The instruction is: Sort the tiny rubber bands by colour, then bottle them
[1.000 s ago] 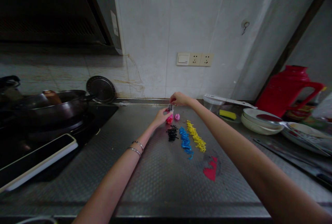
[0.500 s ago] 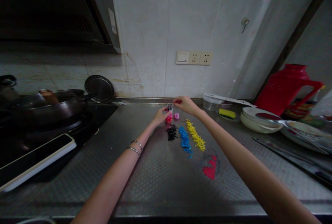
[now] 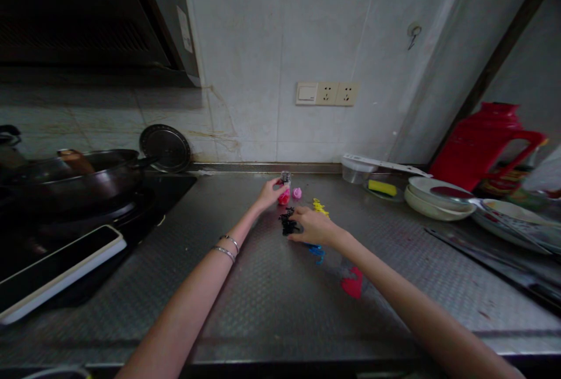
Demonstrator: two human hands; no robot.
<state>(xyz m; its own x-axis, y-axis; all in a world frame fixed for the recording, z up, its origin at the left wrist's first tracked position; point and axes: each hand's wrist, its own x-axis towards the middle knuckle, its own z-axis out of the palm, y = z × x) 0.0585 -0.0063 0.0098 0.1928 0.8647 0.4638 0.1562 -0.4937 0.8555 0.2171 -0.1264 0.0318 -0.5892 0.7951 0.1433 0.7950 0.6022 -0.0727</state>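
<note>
My left hand (image 3: 270, 194) is closed around a small clear jar (image 3: 286, 178) with pink-red contents, standing near the back of the metal counter. A small pink rose-shaped piece (image 3: 297, 193) sits just right of the jar. My right hand (image 3: 312, 226) reaches over the pile of black strips (image 3: 287, 221), its fingers spread at the pile's right side. Beneath and beyond that hand, blue strips (image 3: 316, 253) and yellow strips (image 3: 320, 207) are partly hidden. A red cut shape (image 3: 352, 283) lies nearer, right of the blue strips.
At left, a pan (image 3: 96, 183) sits on the black stove, with a white-edged device (image 3: 65, 274) in front. Bowls (image 3: 438, 203), a yellow sponge (image 3: 382, 188), a plastic tub (image 3: 354, 169) and a red jug (image 3: 480, 148) stand at right.
My right hand has moved from beside the jar's top down and nearer, to the black strips, and its fingers have spread. My left hand still holds the jar. The view has shifted slightly.
</note>
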